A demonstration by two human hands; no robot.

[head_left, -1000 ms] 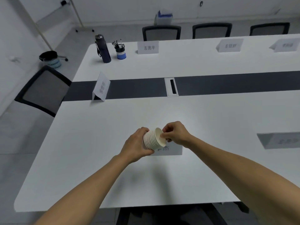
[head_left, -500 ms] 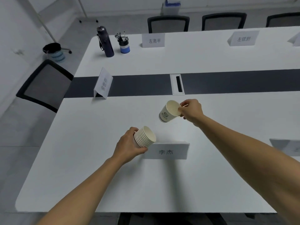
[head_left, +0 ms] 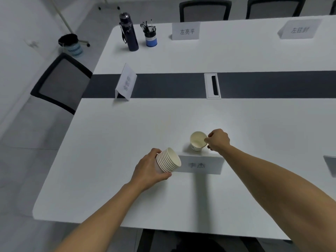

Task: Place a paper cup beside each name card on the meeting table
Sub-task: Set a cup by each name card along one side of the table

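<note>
My left hand (head_left: 149, 170) grips a tilted stack of white paper cups (head_left: 168, 160) just left of the nearest name card (head_left: 199, 165). Just behind that card a single paper cup (head_left: 197, 141) stands upright on the white meeting table (head_left: 109, 142), and my right hand (head_left: 218, 140) pinches its rim. More name cards stand at the left end (head_left: 125, 82), at the far side (head_left: 185, 31) and far right (head_left: 299, 30). Another card is cut off at the right edge (head_left: 330, 165).
A dark water bottle (head_left: 128, 32) and a blue pen holder (head_left: 150, 36) stand at the table's far left corner. A cable port (head_left: 212, 85) sits in the dark centre strip. Chairs line the left (head_left: 61, 84) and far side (head_left: 204, 9). A bin (head_left: 71, 44) is on the floor.
My right hand pulled one cup off the stack, carried it out to the right, then lowered it onto the table behind the nearest card. My left hand kept holding the stack.
</note>
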